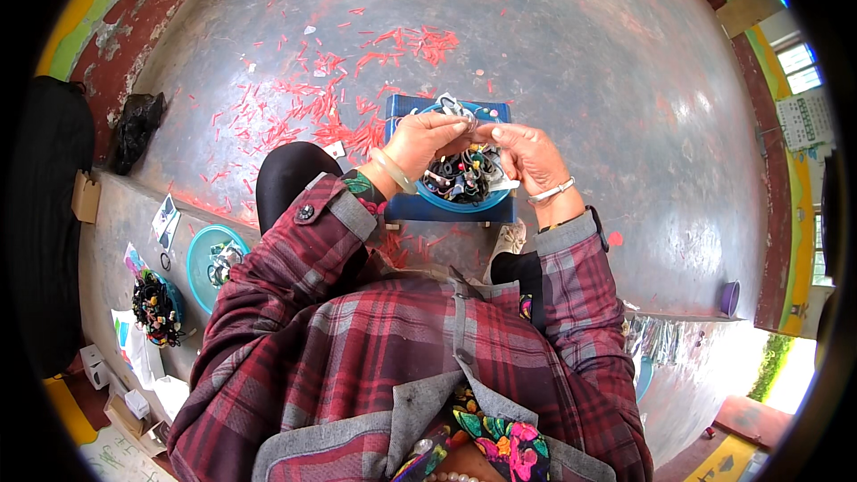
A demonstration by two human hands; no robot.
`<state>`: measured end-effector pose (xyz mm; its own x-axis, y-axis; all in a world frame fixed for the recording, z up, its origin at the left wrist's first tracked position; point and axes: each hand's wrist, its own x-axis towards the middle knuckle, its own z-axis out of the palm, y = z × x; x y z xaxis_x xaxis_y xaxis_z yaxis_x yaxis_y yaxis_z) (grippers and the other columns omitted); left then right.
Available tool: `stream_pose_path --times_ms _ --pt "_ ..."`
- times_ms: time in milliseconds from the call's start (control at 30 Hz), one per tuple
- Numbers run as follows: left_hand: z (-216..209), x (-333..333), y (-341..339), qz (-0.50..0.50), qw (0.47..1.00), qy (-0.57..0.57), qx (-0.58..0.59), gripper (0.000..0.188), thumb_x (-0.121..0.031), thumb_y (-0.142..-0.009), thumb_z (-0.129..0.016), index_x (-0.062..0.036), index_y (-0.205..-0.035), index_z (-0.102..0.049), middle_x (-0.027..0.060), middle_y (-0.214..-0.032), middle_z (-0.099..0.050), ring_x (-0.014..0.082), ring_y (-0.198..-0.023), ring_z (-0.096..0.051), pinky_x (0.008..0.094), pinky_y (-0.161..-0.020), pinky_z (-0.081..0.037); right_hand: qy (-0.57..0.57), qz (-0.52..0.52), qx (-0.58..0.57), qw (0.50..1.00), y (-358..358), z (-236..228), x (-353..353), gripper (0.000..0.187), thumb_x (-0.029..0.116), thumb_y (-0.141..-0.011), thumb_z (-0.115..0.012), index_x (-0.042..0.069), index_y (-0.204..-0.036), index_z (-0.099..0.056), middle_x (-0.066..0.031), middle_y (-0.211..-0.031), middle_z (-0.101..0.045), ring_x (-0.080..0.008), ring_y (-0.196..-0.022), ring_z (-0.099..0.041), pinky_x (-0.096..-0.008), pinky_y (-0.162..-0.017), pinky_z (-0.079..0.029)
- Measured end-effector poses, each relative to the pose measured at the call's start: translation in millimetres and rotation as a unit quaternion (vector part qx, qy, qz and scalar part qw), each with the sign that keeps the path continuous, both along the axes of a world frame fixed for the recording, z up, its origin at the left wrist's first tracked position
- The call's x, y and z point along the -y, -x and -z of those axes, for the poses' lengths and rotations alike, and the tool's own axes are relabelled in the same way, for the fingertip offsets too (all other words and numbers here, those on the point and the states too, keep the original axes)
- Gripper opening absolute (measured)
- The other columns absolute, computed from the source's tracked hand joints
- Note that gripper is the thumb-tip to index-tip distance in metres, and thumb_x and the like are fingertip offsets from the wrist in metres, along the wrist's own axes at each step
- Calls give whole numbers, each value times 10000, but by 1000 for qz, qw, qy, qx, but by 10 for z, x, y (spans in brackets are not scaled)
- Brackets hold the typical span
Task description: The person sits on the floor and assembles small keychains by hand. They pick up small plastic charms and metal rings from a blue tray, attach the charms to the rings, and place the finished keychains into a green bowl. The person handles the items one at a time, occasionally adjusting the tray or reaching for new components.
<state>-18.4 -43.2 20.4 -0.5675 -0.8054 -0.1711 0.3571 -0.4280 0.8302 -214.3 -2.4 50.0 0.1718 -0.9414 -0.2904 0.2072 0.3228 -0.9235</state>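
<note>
My left hand (421,145) and my right hand (534,159) meet fingertip to fingertip above a blue basin (460,207). Both are closed in a pinch. A small pale, partly see-through piece (457,110) shows just beyond the left fingertips; it may be in the fingers or lie behind them, and I cannot tell its kind. Inside the basin is a heap of dark hair ties (464,177) with small coloured and shiny bits. Under the basin stands a low blue stool (403,209). My fingers cover part of the basin's middle.
Red strips (312,107) litter the grey floor ahead and to the left. At my left are a light-blue basin (192,261) with small packets and a container of dark hair ties (156,308). A black bag (138,129) lies by the wall. A purple bucket (730,298) stands far right.
</note>
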Motion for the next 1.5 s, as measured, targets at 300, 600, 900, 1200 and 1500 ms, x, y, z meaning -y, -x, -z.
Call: stream_pose_path --times_ms 300,600,900,1200,1500 --pt "1 -12 10 13 1000 3 -22 273 -77 -915 -449 92 -1119 -515 195 -1142 -550 268 -1030 -569 332 -901 -468 -10 -20 -15 1000 37 32 3 276 232 -809 -640 11 -974 -646 -78 -805 -660 -43 -401 -443 -164 -368 -320" --pt "-86 -23 -13 10 998 -1 -62 297 -102 -917 -454 50 -1168 -502 183 -1148 -554 259 -1043 -566 346 -910 -456 -16 -25 -2 1000 -30 -60 -24 367 344 -853 -579 10 -996 -631 -46 -755 -627 -48 -445 -498 -154 -390 -337" --pt "-111 -32 -15 24 999 18 -35 313 -134 -925 -449 43 -1181 -489 181 -1134 -563 255 -1035 -570 337 -888 -468 -27 -29 -1 999 23 30 1 395 332 -855 -570 -10 -1049 -598 -92 -911 -632 -87 -500 -547 -172 -395 -381" --pt "15 44 -24 -67 993 -62 -75 304 -172 -920 -469 24 -1148 -516 141 -1031 -609 216 -947 -606 292 -810 -513 52 24 4 998 -39 8 8 202 118 -847 -572 -11 -996 -617 -67 -870 -645 -92 -645 -599 -189 -559 -469" --pt "-8 2 16 -86 990 74 86 357 -110 -852 -585 -11 -1186 -507 71 -1095 -575 118 -939 -568 247 -723 -513 391 55 -508 766 -150 63 -60 166 84 -787 -564 106 -934 -639 -55 -815 -619 -227 -677 -612 -313 -565 -482"
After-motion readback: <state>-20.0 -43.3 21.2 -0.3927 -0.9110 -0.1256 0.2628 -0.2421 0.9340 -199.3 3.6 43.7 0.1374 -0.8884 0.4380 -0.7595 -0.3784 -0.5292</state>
